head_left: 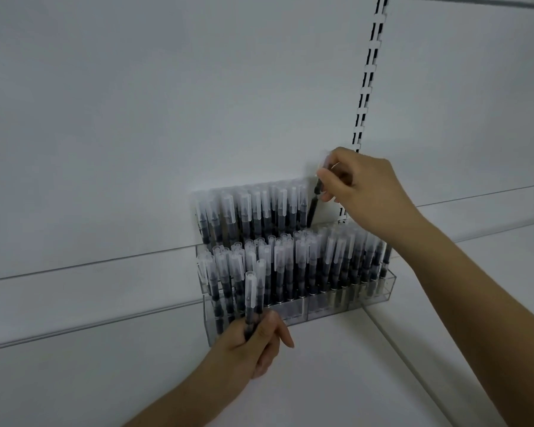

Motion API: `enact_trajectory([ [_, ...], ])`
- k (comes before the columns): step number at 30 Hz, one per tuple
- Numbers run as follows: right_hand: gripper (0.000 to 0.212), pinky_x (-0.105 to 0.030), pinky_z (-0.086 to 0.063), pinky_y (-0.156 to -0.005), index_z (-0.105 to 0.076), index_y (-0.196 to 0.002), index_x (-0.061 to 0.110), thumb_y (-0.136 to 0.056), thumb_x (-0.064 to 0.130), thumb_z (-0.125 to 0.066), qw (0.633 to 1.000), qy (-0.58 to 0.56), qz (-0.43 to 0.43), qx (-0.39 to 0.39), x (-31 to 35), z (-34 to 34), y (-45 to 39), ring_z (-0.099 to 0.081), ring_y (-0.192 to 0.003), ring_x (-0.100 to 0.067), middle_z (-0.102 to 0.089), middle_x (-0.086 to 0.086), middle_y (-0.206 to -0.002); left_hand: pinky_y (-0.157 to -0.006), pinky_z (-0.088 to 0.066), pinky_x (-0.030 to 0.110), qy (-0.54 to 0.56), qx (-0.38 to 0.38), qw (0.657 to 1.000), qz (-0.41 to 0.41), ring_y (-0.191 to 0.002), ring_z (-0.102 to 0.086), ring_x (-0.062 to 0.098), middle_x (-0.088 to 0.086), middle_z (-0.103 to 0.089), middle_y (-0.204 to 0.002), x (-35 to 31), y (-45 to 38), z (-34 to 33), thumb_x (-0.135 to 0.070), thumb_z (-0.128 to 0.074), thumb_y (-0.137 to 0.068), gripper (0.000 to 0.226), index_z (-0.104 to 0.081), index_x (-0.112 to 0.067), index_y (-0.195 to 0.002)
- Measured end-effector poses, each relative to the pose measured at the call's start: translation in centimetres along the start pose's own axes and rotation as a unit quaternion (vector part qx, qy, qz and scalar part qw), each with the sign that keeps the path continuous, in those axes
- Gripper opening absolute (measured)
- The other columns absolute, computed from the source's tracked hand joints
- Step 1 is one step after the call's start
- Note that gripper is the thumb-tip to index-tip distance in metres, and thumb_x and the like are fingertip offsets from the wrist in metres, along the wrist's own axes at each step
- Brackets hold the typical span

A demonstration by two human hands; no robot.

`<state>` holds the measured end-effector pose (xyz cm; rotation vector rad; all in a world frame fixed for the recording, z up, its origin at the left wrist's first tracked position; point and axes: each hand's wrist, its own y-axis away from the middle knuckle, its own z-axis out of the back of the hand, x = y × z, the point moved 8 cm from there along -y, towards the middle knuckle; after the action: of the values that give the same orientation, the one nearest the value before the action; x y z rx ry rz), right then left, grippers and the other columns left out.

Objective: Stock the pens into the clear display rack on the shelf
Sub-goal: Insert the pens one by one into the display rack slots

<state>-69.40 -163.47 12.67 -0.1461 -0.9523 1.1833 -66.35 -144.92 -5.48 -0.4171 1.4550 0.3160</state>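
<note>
The left hand (253, 346) sits low in front of the left end of the clear display rack (346, 306), its fingers curled round the lower barrels of two spare pens (251, 298) that stand upright out of the fist, frosted caps uppermost, just before the rack's front wall. The rack rests on a white shelf (336, 380), backed against a pale wall panel (136, 134), and is stepped in tiers: the lower rows (305, 266) are packed with dark-barrelled, clear-capped pens from the left end across to the right end, while the raised back row (253, 211) fills only the left part of the rack. At the right end of that back row, a single pen (314, 204) hangs tilted, cap up and its lower end down among the last standing pens; whether it is seated in a slot cannot be told. The right hand (361, 186) pinches this pen near its upper end between thumb and fingertips, the forearm reaching in from the lower right above the lower rows. Behind the right hand a slotted shelving upright (367, 75) runs up the wall.
</note>
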Motion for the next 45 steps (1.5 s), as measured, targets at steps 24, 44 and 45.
enact_trajectory([
  [24, 0.023, -0.026, -0.052, -0.066, -0.069, -0.088, 0.028, -0.096, 0.044, -0.054, 0.993, 0.109, 0.018, -0.034, 4.1, 0.2, 5.2, -0.060, -0.068, -0.004, -0.065, 0.016, -0.076, -0.052, -0.019, 0.042, 0.011, -0.014, 1.000, 0.008, -0.047, -0.027, 0.016, 0.001, -0.038, -0.051, 0.3, 0.1, 0.2, -0.043, -0.038, -0.094, 0.042, -0.067, -0.018, -0.077],
  [44, 0.015, -0.029, -0.058, -0.075, -0.067, -0.098, 0.014, -0.099, 0.024, -0.056, 0.988, -0.100, -0.031, -0.112, 0.9, 4.5, 3.0, -0.071, -0.074, -0.004, -0.072, 0.007, -0.089, -0.052, -0.027, 0.032, -0.026, -0.002, 1.000, 0.003, -0.048, -0.031, 0.014, -0.001, -0.042, -0.052, 0.1, 0.0, 0.1, -0.048, -0.035, -0.096, 0.049, -0.067, -0.014, -0.081],
  [45, 0.015, -0.030, -0.059, -0.075, -0.067, -0.098, 0.016, -0.099, 0.025, -0.055, 0.994, -0.070, -0.037, -0.075, 0.4, 3.4, 2.6, -0.071, -0.076, -0.004, -0.072, 0.008, -0.089, -0.052, -0.027, 0.032, -0.027, -0.004, 1.000, 0.003, -0.048, -0.031, 0.014, -0.001, -0.042, -0.052, 0.2, 0.0, 0.1, -0.046, -0.035, -0.096, 0.048, -0.067, -0.014, -0.081],
])
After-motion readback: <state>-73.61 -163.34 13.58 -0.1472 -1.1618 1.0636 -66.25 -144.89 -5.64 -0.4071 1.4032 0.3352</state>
